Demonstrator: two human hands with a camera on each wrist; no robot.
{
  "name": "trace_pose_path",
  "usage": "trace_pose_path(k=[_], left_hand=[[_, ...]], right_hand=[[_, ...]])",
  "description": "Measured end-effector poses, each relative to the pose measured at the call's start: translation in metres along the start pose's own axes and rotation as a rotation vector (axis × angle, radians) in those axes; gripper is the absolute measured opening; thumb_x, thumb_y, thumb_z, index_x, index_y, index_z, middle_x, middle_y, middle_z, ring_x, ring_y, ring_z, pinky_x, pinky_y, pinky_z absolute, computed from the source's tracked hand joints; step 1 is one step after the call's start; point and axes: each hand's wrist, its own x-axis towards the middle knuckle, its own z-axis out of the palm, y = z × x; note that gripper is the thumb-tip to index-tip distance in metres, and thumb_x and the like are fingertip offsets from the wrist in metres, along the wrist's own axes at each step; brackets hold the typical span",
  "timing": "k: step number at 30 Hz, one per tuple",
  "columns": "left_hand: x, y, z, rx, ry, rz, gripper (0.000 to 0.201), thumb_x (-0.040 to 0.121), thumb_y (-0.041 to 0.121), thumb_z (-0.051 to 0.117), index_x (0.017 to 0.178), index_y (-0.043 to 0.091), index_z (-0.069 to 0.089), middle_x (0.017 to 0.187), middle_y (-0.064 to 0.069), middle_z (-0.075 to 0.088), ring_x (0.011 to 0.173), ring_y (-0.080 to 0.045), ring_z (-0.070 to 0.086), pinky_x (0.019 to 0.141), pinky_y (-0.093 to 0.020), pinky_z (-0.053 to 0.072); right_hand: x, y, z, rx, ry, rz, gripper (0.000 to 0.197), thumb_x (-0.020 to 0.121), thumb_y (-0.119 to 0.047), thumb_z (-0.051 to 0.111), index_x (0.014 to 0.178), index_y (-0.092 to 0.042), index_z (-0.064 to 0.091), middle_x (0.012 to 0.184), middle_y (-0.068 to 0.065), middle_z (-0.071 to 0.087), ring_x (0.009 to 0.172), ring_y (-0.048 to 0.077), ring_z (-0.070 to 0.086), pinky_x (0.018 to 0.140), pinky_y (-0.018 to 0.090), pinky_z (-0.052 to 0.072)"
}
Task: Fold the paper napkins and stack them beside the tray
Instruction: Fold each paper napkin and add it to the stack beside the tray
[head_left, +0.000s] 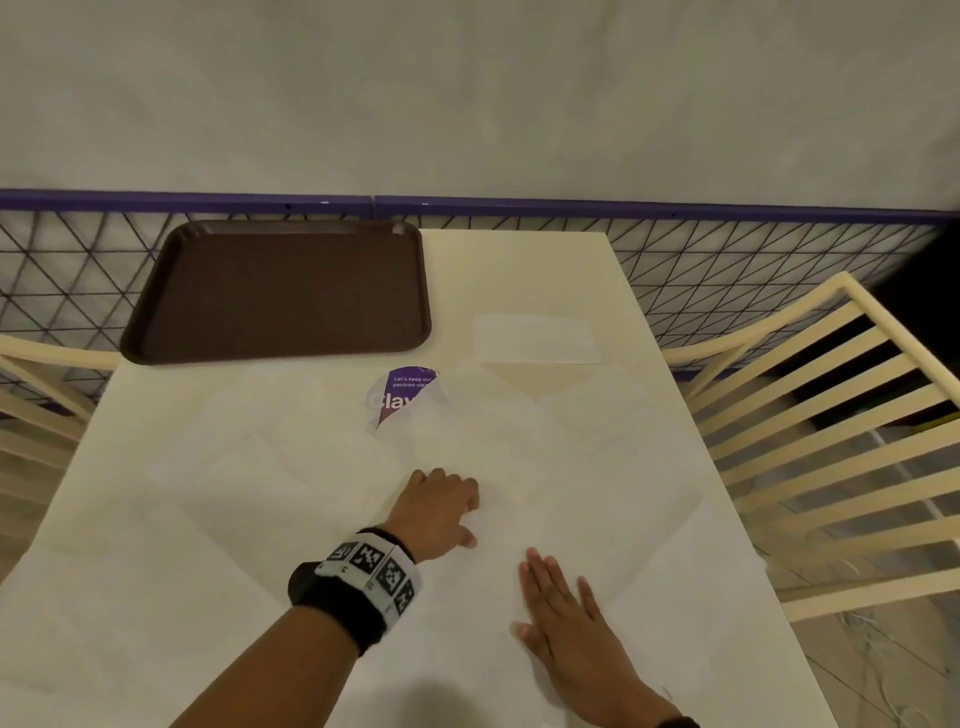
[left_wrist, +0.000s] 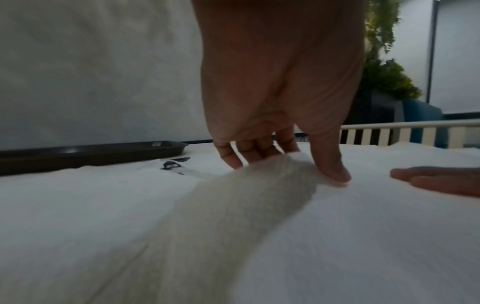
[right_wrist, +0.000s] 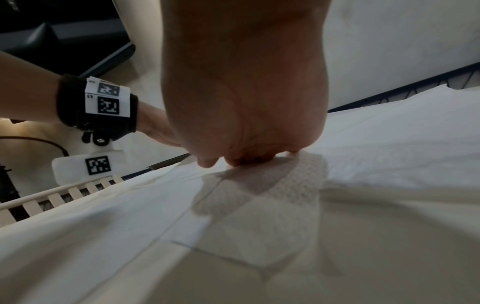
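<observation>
Several unfolded white paper napkins overlap across the white table (head_left: 524, 270). One napkin (head_left: 576, 499) lies open near the front under both hands. My left hand (head_left: 441, 506) has its fingers curled down and its thumb set on the napkin's left part, pinching the paper; the left wrist view shows that hand (left_wrist: 280, 102) with the paper bunched slightly at the fingertips. My right hand (head_left: 563, 613) lies flat with straight fingers and presses the napkin down. A folded napkin (head_left: 537, 339) rests to the right of the brown tray (head_left: 280, 291).
A purple round sticker (head_left: 400, 395) shows between the napkins at mid table. Cream slatted chairs stand at the right (head_left: 831, 415) and left (head_left: 41, 374). A purple-topped wire mesh fence (head_left: 727, 260) runs behind the table.
</observation>
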Motion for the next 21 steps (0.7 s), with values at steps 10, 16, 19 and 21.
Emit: trace_pose_path(k=[10,16,19,21], left_hand=[[-0.035,0.012,-0.024,-0.127,0.185,0.112,0.02,0.089,0.034,0.058,0.106,0.024,0.061,0.104,0.008,0.063,0.101,-0.013,0.052,0.081,-0.017,0.025],[-0.046,0.017,-0.053,-0.197,0.298,0.072,0.022,0.083,0.048,0.058,0.099,0.033,0.059,0.091,0.009,0.067,0.083,-0.011,0.053,0.069,-0.019,0.038],[-0.039,-0.004,-0.069,-0.221,0.188,0.002,0.015,0.077,0.037,0.069,0.09,0.032,0.062,0.086,0.018,0.065,0.084,-0.003,0.057,0.075,-0.025,0.045],[-0.025,-0.016,-0.079,-0.435,0.197,-0.009,0.021,0.073,0.023,0.077,0.065,0.033,0.061,0.067,0.024,0.062,0.068,0.005,0.056,0.067,-0.017,0.043]], right_hand=[[0.002,-0.001,-0.08,0.315,0.649,-0.046,0.06,0.074,-0.036,0.071,0.127,-0.028,0.045,0.127,-0.004,0.055,0.118,0.017,0.043,0.099,0.027,0.026],[0.036,0.003,-0.145,0.285,0.292,-0.122,0.019,0.078,-0.034,0.069,0.096,-0.03,0.065,0.095,-0.01,0.065,0.094,0.011,0.056,0.083,0.024,0.034],[0.048,0.031,-0.163,0.604,0.215,-0.058,0.023,0.075,-0.021,0.073,0.063,-0.031,0.057,0.06,-0.013,0.053,0.057,-0.001,0.048,0.053,0.016,0.033],[0.061,0.053,-0.174,0.734,0.191,0.012,0.026,0.07,-0.013,0.077,0.057,-0.021,0.056,0.053,-0.012,0.049,0.048,-0.002,0.044,0.048,0.013,0.032]])
